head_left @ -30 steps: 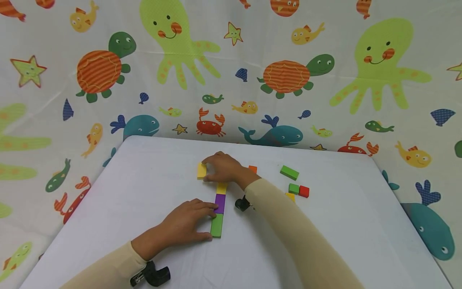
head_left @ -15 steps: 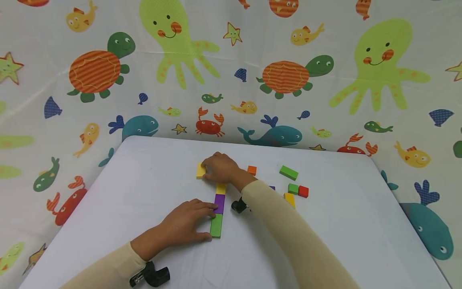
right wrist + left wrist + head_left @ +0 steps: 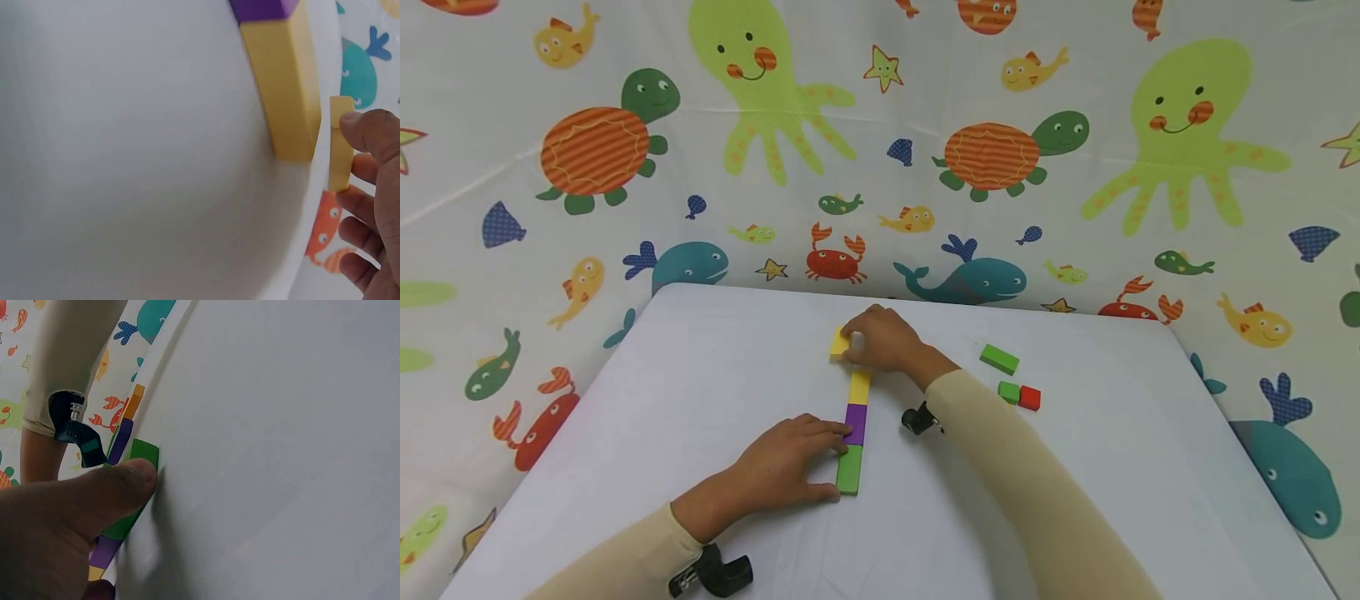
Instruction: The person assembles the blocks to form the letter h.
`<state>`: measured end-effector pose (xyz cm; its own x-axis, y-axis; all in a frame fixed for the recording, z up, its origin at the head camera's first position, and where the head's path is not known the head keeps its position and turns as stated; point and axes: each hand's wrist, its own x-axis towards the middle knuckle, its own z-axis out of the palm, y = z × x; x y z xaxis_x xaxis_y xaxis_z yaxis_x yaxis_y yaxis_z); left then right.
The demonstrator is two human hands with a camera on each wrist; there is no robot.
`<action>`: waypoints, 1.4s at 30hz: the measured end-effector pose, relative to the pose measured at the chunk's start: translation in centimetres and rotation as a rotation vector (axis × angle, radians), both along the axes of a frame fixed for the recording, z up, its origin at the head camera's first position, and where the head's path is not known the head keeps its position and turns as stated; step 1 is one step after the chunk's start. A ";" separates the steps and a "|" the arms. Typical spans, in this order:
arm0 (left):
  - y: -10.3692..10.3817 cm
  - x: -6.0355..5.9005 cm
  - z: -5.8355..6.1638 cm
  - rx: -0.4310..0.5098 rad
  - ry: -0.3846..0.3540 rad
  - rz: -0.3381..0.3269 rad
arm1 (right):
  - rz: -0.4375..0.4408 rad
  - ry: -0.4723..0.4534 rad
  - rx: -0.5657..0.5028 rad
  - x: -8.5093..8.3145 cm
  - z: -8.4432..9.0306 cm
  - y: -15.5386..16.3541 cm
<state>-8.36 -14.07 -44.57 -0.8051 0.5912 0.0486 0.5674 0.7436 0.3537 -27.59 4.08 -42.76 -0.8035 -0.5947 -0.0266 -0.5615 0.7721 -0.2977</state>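
Note:
My right hand (image 3: 883,337) pinches a yellow block (image 3: 340,147) between thumb and fingers, just past the far end of a row of blocks. In the right wrist view it appears separate from the row. The row runs toward me: a yellow block (image 3: 859,388), a purple block (image 3: 856,423) and a green block (image 3: 848,471), end to end on the table. My left hand (image 3: 782,462) rests along the row's left side, a finger touching the purple block and the thumb near the green block's near end. In the left wrist view, that thumb lies against the green block (image 3: 145,452).
On the white table (image 3: 715,367), to the right, lie a long green block (image 3: 999,359), a small green block (image 3: 1009,392) and a red block (image 3: 1030,398). My right sleeve (image 3: 1015,467) crosses the table's middle. A curtain with printed sea animals hangs behind.
My right hand has moved right and slightly away from me with the yellow block, toward the row's line. The right arm now covers the orange block and loose yellow block. My left hand stays put.

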 end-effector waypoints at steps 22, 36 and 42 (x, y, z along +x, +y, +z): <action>-0.1 0.2 0.1 -0.006 0.014 -0.005 | 0.032 -0.023 0.029 0.4 -0.7 4.0; 0.0 0.3 0.3 0.001 0.010 0.004 | 0.098 -0.051 0.003 0.8 -0.8 4.7; 0.1 0.4 0.3 0.006 0.013 0.009 | 0.103 -0.060 0.001 1.2 -0.5 4.8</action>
<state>-8.00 -13.96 -44.28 -0.8098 0.5833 0.0630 0.5652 0.7468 0.3505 -26.41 8.90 -43.29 -0.7352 -0.6738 -0.0740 -0.6188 0.7118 -0.3325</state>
